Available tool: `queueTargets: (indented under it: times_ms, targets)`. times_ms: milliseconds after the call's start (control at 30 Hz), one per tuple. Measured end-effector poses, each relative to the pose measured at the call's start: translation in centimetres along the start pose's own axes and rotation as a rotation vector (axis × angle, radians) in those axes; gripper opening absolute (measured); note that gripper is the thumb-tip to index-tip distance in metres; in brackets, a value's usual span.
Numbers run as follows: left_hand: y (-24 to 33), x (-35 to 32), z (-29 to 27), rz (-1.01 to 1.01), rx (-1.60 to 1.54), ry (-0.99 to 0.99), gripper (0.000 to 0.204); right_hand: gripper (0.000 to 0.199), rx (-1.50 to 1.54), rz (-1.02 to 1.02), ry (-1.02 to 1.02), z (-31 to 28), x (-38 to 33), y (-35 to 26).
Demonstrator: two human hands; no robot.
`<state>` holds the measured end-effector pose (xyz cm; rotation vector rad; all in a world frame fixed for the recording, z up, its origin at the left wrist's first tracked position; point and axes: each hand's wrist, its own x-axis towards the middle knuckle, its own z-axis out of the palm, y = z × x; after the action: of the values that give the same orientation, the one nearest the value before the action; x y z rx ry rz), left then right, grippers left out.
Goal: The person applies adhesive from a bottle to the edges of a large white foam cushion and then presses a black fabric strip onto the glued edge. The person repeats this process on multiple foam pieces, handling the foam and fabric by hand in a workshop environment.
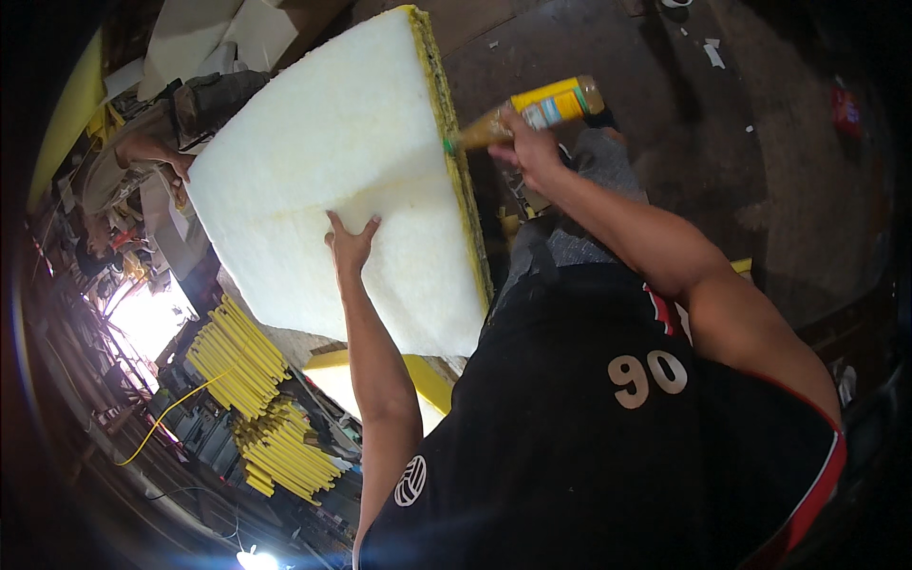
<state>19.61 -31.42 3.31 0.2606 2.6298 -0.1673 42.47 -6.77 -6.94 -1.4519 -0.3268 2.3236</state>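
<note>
A large white padded panel (pixel 313 133) with a yellow, layered edge (pixel 451 142) spreads out in front of me. My left hand (pixel 351 245) rests on its white face, thumb and fingers spread apart. To the right, my right hand (pixel 532 157) is closed around a plastic bottle (pixel 556 103) with a yellow label and brownish contents. The bottle lies tilted, and its green tip points at the panel's yellow edge; whether it touches is blurred. At the panel's far left side, another person's hand (pixel 176 166) is at its border.
Stacks of yellow strips (pixel 237 356) stand at the lower left, with a yellow cord (pixel 161 418) beside them. A yellow-edged white piece (pixel 429 380) lies under the panel's near side. White scraps (pixel 714 55) and a red object (pixel 844 109) lie on the dark floor at right.
</note>
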Motion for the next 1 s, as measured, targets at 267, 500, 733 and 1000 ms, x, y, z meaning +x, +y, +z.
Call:
queueTargets:
  times_ms: [267, 500, 733, 1000]
  targets:
    - [0.0, 0.0, 0.0, 0.004, -0.015, 0.002, 0.119, 0.044, 0.022, -0.012, 0.04, 1.3, 2.2, -0.3]
    - [-0.3, 0.4, 0.2, 0.024, 0.003, 0.012, 0.118, 0.04, -0.017, 0.046, 0.157, -1.1, 5.6, 2.7]
    - [-0.8, 0.0, 0.4, -0.003, -0.011, -0.003, 0.118, 0.05, -0.045, 0.103, 0.105, -1.9, 4.3, 3.0]
    - [-0.4, 0.2, 0.0, 0.02, -0.013, 0.014, 0.118, 0.046, 0.208, -0.201, 0.142, 6.1, 14.0, -5.1]
